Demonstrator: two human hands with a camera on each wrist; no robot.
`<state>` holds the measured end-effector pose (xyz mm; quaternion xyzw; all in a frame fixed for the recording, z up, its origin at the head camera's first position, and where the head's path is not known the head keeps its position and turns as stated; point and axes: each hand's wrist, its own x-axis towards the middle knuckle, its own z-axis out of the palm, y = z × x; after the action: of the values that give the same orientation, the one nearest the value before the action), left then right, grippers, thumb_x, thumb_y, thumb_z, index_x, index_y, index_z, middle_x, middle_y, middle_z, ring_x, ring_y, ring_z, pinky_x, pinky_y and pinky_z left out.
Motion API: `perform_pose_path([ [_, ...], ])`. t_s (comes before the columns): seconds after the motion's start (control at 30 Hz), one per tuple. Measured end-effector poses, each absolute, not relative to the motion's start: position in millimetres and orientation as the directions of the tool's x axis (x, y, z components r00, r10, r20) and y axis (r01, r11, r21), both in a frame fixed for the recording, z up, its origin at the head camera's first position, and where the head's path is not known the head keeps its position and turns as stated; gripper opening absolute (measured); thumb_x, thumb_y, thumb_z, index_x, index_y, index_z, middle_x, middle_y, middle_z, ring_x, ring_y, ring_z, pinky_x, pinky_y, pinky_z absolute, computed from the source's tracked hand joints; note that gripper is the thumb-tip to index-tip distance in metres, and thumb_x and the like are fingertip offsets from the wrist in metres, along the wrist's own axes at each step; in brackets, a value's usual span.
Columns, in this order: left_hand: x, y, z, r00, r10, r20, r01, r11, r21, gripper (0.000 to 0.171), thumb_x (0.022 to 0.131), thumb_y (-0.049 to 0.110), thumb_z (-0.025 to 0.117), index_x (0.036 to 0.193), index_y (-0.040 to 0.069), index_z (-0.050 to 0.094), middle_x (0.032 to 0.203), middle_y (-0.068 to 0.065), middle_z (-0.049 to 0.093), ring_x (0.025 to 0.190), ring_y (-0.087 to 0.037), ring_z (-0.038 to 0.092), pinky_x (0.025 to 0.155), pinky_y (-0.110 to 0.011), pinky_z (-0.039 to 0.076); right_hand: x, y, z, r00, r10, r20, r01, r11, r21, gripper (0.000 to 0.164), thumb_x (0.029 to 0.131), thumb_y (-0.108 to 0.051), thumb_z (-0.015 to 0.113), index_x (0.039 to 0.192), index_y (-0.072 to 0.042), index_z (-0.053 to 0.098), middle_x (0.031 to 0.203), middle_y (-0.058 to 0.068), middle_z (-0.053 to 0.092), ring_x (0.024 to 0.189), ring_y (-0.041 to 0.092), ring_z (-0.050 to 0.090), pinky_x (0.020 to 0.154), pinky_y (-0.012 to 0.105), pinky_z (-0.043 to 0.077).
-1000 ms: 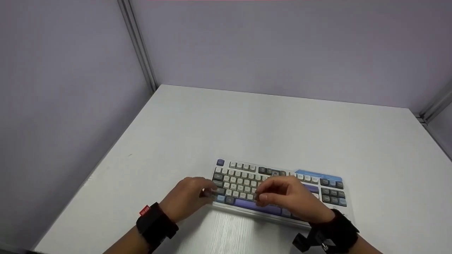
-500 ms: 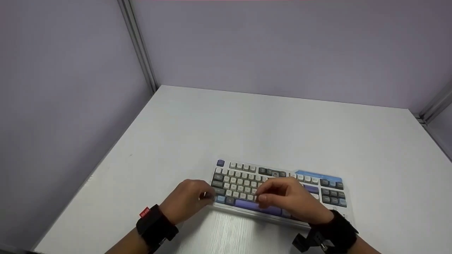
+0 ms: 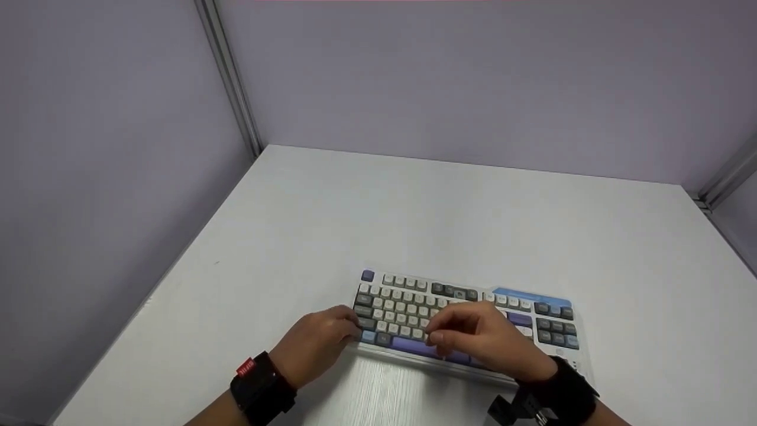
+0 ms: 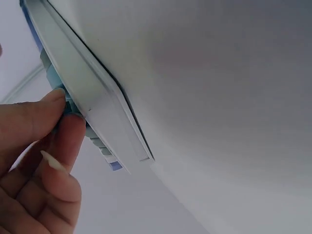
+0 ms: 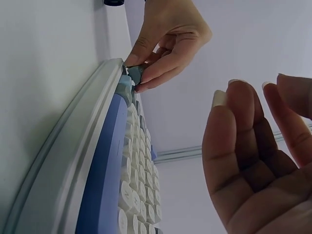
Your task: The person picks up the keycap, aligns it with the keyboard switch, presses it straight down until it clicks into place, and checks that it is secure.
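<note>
A keyboard [image 3: 408, 316] with white, grey, blue and purple keycaps lies on the white table, overlapped in the head view by the right hand. At its near left corner my left hand [image 3: 319, 340] pinches a dark grey-green keycap [image 5: 135, 74] between thumb and fingertips. The left wrist view has the thumb [image 4: 53, 100] and forefinger closing on that keycap at the keyboard's edge. Over the purple space bar [image 3: 414, 346] hovers my right hand [image 3: 485, 337], its fingers loosely bent. Nothing sits between those fingers in the right wrist view.
The white table [image 3: 449, 219] runs back to a pale wall [image 3: 449, 77]. A metal post [image 3: 230, 77] stands at the back left corner. Black straps [image 3: 260, 387] with cameras are on both wrists.
The left hand's fingers have come down lower over the keyboard's near left corner, and the gap between thumb and forefinger no longer shows. The right hand has stayed nearly in place.
</note>
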<state>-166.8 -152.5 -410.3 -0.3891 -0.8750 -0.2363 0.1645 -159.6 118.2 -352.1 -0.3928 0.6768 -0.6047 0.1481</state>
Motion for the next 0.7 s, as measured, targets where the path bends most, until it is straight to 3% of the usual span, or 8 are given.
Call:
perform_pose_path([
  [0.17,-166,-153,-412,-0.66,0.587,0.469,0.735,0.634,0.241,0.012,0.068,0.002,0.061,0.072,0.013,0.064,0.076,0.006,0.049,0.066,-0.002,0.048,0.056,-0.016,0.041,-160,117,-353,-0.645,-0.715,0.269,-0.35,-0.037,-0.936,0.016,0.079,0.003,0.047,0.091,-0.002,0.056,0.077,0.014,0.055,0.061,0.032,0.05,0.052,0.04,0.043],
  [0.47,-162,-150,-413,-0.621,0.589,0.517,0.707,0.706,0.046,0.012,0.067,0.003,0.059,0.068,0.013,0.065,0.072,0.005,0.052,0.064,-0.008,0.048,0.052,-0.023,0.039,-159,116,-352,-0.646,-0.716,0.265,-0.363,-0.018,-0.931,0.015,0.08,0.002,0.047,0.091,-0.003,0.057,0.077,0.013,0.056,0.062,0.031,0.051,0.053,0.039,0.043],
  [0.7,-151,-145,-413,-0.632,0.643,0.433,0.682,0.726,-0.083,0.011,0.065,0.005,0.056,0.071,0.01,0.064,0.074,0.002,0.051,0.065,-0.014,0.046,0.05,-0.027,0.033,-158,116,-351,-0.644,-0.711,0.283,-0.392,-0.012,-0.92,0.015,0.079,0.002,0.048,0.09,-0.004,0.057,0.076,0.011,0.056,0.06,0.03,0.052,0.05,0.038,0.043],
])
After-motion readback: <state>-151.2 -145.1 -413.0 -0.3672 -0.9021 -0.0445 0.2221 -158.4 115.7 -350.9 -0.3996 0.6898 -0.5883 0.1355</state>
